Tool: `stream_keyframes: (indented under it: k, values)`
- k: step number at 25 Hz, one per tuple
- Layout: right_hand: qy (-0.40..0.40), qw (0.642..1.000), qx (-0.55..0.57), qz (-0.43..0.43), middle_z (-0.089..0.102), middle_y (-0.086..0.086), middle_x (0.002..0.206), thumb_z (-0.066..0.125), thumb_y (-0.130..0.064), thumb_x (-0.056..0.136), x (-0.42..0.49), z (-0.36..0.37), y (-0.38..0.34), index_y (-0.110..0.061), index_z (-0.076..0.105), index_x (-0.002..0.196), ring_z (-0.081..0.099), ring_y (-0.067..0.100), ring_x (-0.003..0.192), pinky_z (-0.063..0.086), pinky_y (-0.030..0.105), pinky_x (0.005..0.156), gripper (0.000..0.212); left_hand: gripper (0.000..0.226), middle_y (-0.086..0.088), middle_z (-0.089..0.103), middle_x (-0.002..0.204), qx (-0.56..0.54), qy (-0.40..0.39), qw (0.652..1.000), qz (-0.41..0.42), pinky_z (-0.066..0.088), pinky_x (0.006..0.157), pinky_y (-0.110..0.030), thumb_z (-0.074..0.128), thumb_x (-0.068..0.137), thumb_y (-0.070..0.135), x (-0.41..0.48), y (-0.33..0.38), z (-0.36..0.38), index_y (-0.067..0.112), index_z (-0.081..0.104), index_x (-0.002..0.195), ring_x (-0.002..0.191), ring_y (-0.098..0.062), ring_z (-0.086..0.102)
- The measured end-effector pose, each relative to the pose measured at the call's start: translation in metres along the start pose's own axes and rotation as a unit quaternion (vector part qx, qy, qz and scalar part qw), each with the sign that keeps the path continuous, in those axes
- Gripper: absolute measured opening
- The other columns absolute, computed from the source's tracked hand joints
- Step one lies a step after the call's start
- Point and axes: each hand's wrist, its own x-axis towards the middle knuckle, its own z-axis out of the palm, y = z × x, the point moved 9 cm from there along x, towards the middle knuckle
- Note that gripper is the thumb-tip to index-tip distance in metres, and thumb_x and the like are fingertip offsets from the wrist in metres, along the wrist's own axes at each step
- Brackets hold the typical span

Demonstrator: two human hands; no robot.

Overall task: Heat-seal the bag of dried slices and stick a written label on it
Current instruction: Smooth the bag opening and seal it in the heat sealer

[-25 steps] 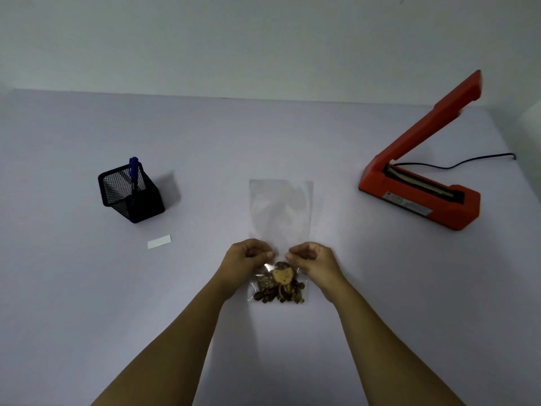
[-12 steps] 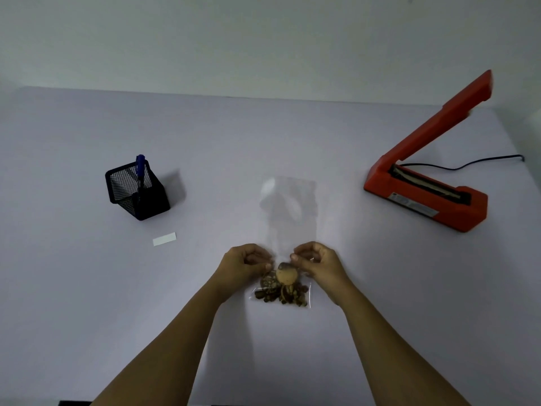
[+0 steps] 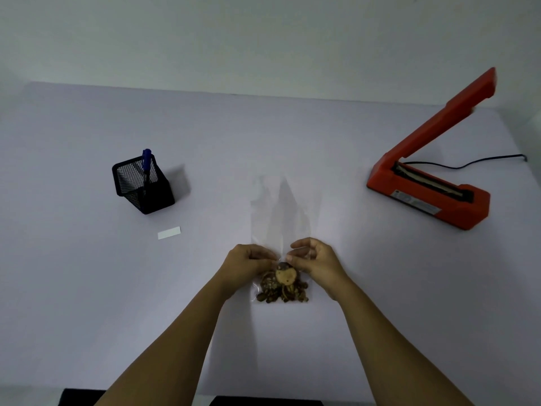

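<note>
A clear plastic bag (image 3: pixel 281 212) lies in the middle of the table, its empty upper part lifted and creased. Brown dried slices (image 3: pixel 282 285) fill its near end. My left hand (image 3: pixel 248 262) and my right hand (image 3: pixel 316 259) pinch the bag just above the slices, fingertips almost meeting. An orange heat sealer (image 3: pixel 427 194) sits at the right with its arm raised. A small white label (image 3: pixel 169 232) lies flat to the left. A blue pen (image 3: pixel 146 162) stands in a black mesh holder (image 3: pixel 143 186).
The sealer's black cord (image 3: pixel 480 161) runs off to the right edge of the table. The white table (image 3: pixel 87 288) ends at a pale wall behind. A dark strip shows past the table's near edge.
The bag's empty upper part has risen off the table and folded into a crease. Both hands stay pinched above the slices, fingertips closer together.
</note>
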Motion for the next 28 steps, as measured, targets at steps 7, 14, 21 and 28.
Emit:
stream_keyframes:
  k: [7,14,21,28]
  values:
    - [0.001,1.000,0.011,-0.001,0.070,0.002,0.080,0.077,-0.005,0.071,-0.005,0.001,0.000,-0.014,0.062,0.084,0.067,0.015,0.078,0.056,0.025,0.070,0.022,0.010,-0.010,0.072,0.079,0.025,0.027,0.999,0.024,0.057,0.071,-0.030,0.075,0.075,0.019,-0.005,0.003,-0.003,0.012,0.070,0.080,0.075,-0.021,0.068]
    - [-0.030,0.999,0.008,-0.014,0.072,0.007,0.091,0.074,-0.002,0.074,-0.008,0.003,0.001,-0.015,0.070,0.088,0.069,0.016,0.086,0.056,0.023,0.072,0.020,0.020,-0.004,0.075,0.091,-0.005,-0.010,1.000,0.013,0.055,0.078,-0.023,0.073,0.078,0.015,-0.010,0.000,-0.006,0.016,0.074,0.097,0.085,-0.015,0.070]
    - [-0.016,0.999,-0.031,-0.019,0.071,0.001,0.084,0.072,-0.002,0.076,-0.007,-0.004,0.004,-0.017,0.070,0.079,0.067,0.011,0.079,0.053,0.017,0.068,0.016,0.015,-0.004,0.074,0.091,0.037,-0.014,0.999,0.010,0.051,0.073,-0.017,0.069,0.081,0.011,-0.011,-0.002,-0.017,0.017,0.075,0.093,0.081,-0.011,0.066]
    - [-0.006,0.998,-0.056,-0.034,0.070,0.002,0.084,0.073,-0.005,0.076,-0.005,-0.004,0.002,-0.021,0.070,0.080,0.066,0.014,0.077,0.054,0.020,0.068,0.017,0.016,-0.002,0.074,0.088,0.080,-0.008,0.996,0.037,0.056,0.082,-0.029,0.076,0.074,0.018,-0.008,0.001,-0.014,0.025,0.073,0.088,0.086,-0.015,0.069]
